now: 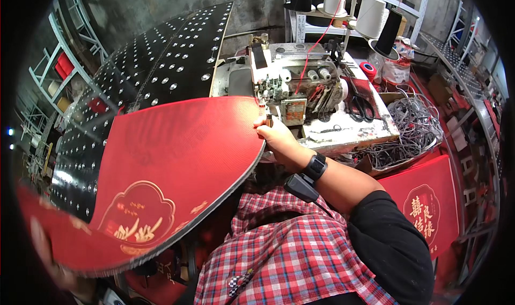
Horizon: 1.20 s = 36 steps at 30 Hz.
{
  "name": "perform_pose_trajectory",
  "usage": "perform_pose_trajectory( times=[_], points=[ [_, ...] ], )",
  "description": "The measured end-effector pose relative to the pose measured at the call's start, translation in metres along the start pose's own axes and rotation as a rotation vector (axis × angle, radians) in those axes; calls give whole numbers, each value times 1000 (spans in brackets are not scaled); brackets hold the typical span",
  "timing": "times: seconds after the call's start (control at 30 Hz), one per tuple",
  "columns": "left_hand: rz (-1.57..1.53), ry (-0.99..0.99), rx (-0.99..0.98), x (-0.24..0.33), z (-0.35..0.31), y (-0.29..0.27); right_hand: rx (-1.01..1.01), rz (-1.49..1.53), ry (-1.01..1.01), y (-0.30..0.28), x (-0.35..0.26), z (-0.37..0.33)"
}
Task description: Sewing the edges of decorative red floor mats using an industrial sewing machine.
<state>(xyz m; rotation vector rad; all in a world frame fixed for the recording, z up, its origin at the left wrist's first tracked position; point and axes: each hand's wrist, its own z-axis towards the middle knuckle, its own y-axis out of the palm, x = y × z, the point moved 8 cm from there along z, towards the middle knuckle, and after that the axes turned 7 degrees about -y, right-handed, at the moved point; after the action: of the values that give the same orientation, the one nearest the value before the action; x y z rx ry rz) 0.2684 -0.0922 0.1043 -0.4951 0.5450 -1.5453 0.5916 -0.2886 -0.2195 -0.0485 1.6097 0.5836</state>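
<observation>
The large red mat (177, 160) spreads over the whole near-left of the sewing table (354, 136), its black edge curving up to the machine; no way past on that side. Behind it a black studded mat (161, 63) covers the far-left of the table up to the wall. The sewing machine (292, 82) fills the middle of the table, and the right hand (273, 136) rests at the red mat's edge just before it. Scissors (360, 107) and small tools crowd the right edge. A box of grey cords (413, 125) blocks the right side below the table edge. Open surface shows only in the strip along the near-right edge, in front of the machine.
</observation>
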Motion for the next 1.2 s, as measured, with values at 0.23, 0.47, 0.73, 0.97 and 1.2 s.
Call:
perform_pose_trajectory(
  times=[0.23,0.47,0.73,0.97,1.2],
  points=[
    [-809,-493,-602,-71,51,112,21,-106,-80,-11,9,-15],
    [704,-775,-340,-195,-128,-50,-155,-62,-125,-10,16,-35],
    [-1062,-1692,843,-169,-292,22,-172,-10,-129,-13,24,-39],
    [-1004,-1672,961,-153,-282,65,-440,-60,158,0,32,-81],
    [-1182,-1567,876,-153,-250,110,-461,43,192,9,11,-90]
  ],
)
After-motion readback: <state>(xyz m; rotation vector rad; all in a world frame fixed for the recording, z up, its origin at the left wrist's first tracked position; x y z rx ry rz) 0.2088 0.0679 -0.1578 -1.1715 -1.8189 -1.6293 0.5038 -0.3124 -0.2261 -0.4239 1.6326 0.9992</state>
